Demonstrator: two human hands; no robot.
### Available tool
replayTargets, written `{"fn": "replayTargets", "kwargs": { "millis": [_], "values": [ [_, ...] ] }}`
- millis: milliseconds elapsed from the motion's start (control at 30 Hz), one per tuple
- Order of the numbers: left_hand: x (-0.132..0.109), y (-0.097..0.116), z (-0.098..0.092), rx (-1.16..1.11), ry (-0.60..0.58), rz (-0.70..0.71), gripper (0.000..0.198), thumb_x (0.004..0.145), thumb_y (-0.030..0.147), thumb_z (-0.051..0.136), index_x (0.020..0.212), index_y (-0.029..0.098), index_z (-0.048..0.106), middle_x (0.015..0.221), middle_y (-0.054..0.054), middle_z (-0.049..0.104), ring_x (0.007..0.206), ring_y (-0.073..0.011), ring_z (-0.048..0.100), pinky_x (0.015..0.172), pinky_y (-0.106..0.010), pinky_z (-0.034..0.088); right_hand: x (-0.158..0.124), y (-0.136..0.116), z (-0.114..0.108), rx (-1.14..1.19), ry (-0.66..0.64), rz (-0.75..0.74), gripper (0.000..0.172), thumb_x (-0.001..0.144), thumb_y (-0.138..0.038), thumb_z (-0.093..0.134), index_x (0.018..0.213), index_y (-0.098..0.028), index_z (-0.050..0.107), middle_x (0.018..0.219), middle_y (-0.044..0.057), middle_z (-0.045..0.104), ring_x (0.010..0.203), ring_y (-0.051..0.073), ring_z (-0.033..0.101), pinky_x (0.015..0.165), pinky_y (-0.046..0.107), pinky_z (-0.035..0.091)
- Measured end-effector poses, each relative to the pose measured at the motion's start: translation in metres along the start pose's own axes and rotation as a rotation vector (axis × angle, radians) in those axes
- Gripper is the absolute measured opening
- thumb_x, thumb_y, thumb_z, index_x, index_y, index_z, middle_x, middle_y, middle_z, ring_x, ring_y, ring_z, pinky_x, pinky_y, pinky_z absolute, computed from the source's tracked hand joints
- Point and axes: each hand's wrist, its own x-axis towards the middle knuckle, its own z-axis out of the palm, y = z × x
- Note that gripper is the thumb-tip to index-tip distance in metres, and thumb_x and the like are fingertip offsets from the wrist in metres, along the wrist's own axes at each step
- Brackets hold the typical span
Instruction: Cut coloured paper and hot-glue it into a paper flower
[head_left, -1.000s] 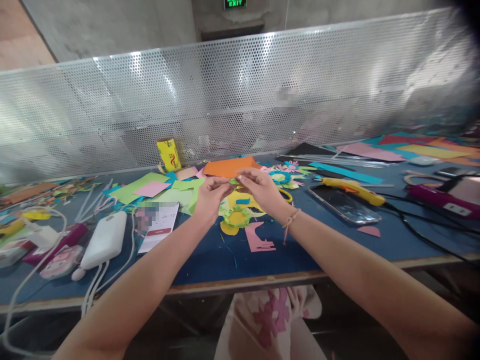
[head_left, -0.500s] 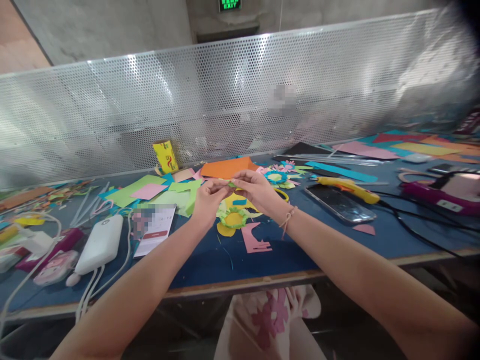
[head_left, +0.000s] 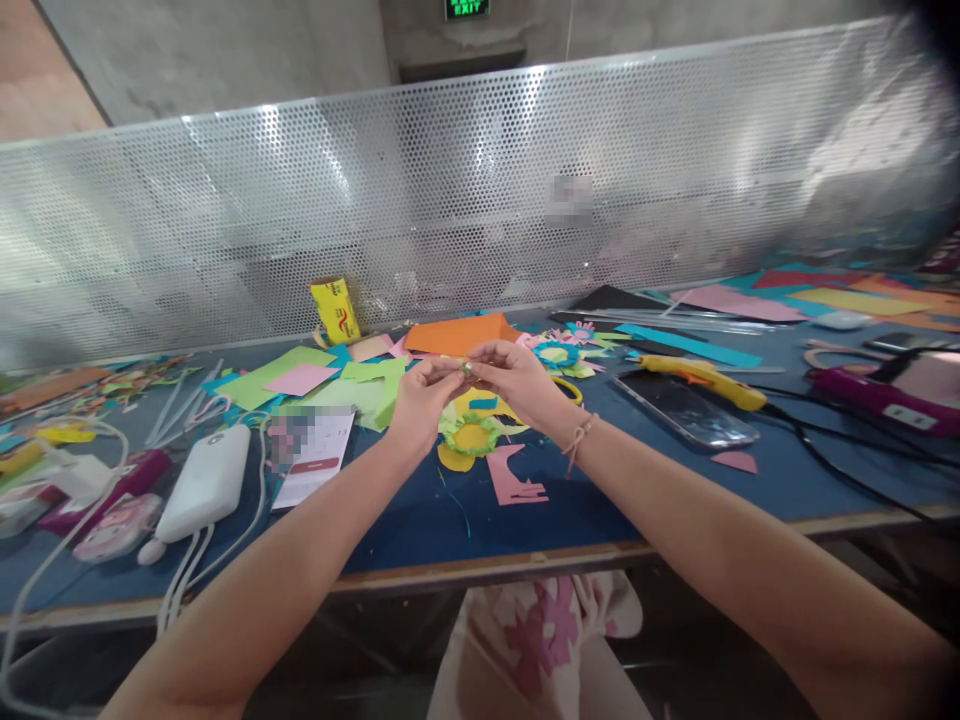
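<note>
Over the middle of the table, my left hand (head_left: pixel 424 395) and my right hand (head_left: pixel 517 380) meet fingertip to fingertip. Both are closed in a pinch on a small piece of green paper (head_left: pixel 466 368), mostly hidden by the fingers. Just below them lies a paper flower (head_left: pixel 471 436) with a green fringe and a yellow centre. A pink paper offcut (head_left: pixel 514 478) with cut edges rests nearer the table's front. Behind the hands is an orange paper sheet (head_left: pixel 457 334), and light green paper (head_left: pixel 367 395) lies left of them.
On the left are a white power bank (head_left: pixel 206 483) with cables and a lit phone (head_left: pixel 324 460). A yellow glue gun (head_left: pixel 701 382) lies against a dark phone (head_left: pixel 684 410) on the right. A yellow box (head_left: pixel 335 311) stands before the perforated metal screen (head_left: pixel 450 190).
The whole view has shifted slightly. My fingers have turned the small green piece a little, and a paler part of it now shows between the fingertips.
</note>
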Motion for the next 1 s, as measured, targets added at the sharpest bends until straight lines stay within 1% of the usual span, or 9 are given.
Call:
{"fn": "replayTargets", "kwargs": {
  "millis": [133, 200, 333, 500, 600, 733, 900, 1000],
  "values": [
    [-0.001, -0.002, 0.0, 0.06, -0.016, 0.049, 0.016, 0.062, 0.018, 0.067, 0.076, 0.015, 0.061, 0.078, -0.004, 0.067, 0.076, -0.0135, 0.062, 0.081, -0.033, 0.048, 0.001, 0.005, -0.001, 0.011, -0.003, -0.06, 0.026, 0.06, -0.028, 0.073, 0.079, -0.018, 0.059, 0.072, -0.001, 0.062, 0.069, 0.01, 0.059, 0.073, 0.029, 0.049],
    [0.0, -0.004, -0.001, 0.073, -0.027, 0.062, 0.018, 0.062, 0.019, 0.068, 0.078, 0.015, 0.061, 0.079, -0.004, 0.067, 0.077, -0.0139, 0.062, 0.081, -0.033, 0.048, 0.001, 0.006, -0.002, 0.01, 0.006, -0.067, 0.026, 0.06, -0.028, 0.073, 0.079, -0.017, 0.059, 0.072, 0.0, 0.062, 0.068, 0.01, 0.059, 0.075, 0.03, 0.049],
    [0.003, -0.005, -0.004, 0.115, -0.051, 0.092, 0.023, 0.061, 0.024, 0.071, 0.079, 0.014, 0.061, 0.079, -0.004, 0.067, 0.076, -0.014, 0.062, 0.078, -0.031, 0.048, 0.0, 0.003, -0.001, 0.046, 0.03, -0.024, 0.025, 0.059, -0.027, 0.073, 0.078, -0.017, 0.061, 0.072, 0.0, 0.062, 0.069, 0.01, 0.059, 0.075, 0.03, 0.049],
    [0.003, -0.002, -0.006, 0.189, -0.02, 0.144, 0.023, 0.062, 0.025, 0.071, 0.08, 0.015, 0.06, 0.075, -0.004, 0.066, 0.072, -0.0132, 0.061, 0.073, -0.029, 0.049, -0.003, -0.008, 0.002, 0.114, 0.027, 0.041, 0.022, 0.058, -0.029, 0.074, 0.074, -0.019, 0.063, 0.076, 0.0, 0.063, 0.07, 0.01, 0.059, 0.074, 0.029, 0.05],
    [0.003, -0.001, -0.006, 0.218, 0.002, 0.145, 0.023, 0.063, 0.025, 0.07, 0.08, 0.015, 0.06, 0.073, -0.003, 0.066, 0.07, -0.013, 0.061, 0.071, -0.029, 0.049, -0.004, -0.012, 0.003, 0.107, 0.033, 0.037, 0.02, 0.059, -0.03, 0.073, 0.072, -0.019, 0.063, 0.076, 0.0, 0.063, 0.071, 0.01, 0.058, 0.075, 0.029, 0.05],
    [0.003, -0.001, -0.006, 0.251, -0.015, 0.16, 0.021, 0.063, 0.024, 0.069, 0.08, 0.015, 0.06, 0.075, -0.003, 0.066, 0.071, -0.0135, 0.061, 0.072, -0.029, 0.048, -0.004, -0.012, 0.002, -0.015, 0.026, -0.019, 0.019, 0.063, -0.033, 0.07, 0.074, -0.019, 0.063, 0.076, 0.001, 0.063, 0.072, 0.011, 0.058, 0.073, 0.031, 0.05],
    [0.002, -0.001, -0.006, 0.225, 0.004, 0.14, 0.022, 0.063, 0.024, 0.069, 0.08, 0.015, 0.06, 0.077, -0.004, 0.066, 0.072, -0.0142, 0.062, 0.073, -0.03, 0.049, -0.003, -0.012, -0.002, -0.292, 0.025, -0.143, 0.017, 0.069, -0.035, 0.065, 0.073, -0.019, 0.063, 0.071, 0.002, 0.062, 0.068, 0.012, 0.057, 0.069, 0.031, 0.049],
    [0.001, 0.0, -0.004, 0.192, 0.004, 0.108, 0.02, 0.063, 0.025, 0.07, 0.078, 0.016, 0.06, 0.076, -0.004, 0.066, 0.072, -0.014, 0.062, 0.074, -0.031, 0.049, -0.002, -0.01, -0.003, -0.428, 0.025, -0.189, 0.017, 0.072, -0.036, 0.061, 0.071, -0.019, 0.062, 0.07, 0.002, 0.062, 0.066, 0.013, 0.056, 0.067, 0.031, 0.048]
  ]
}}
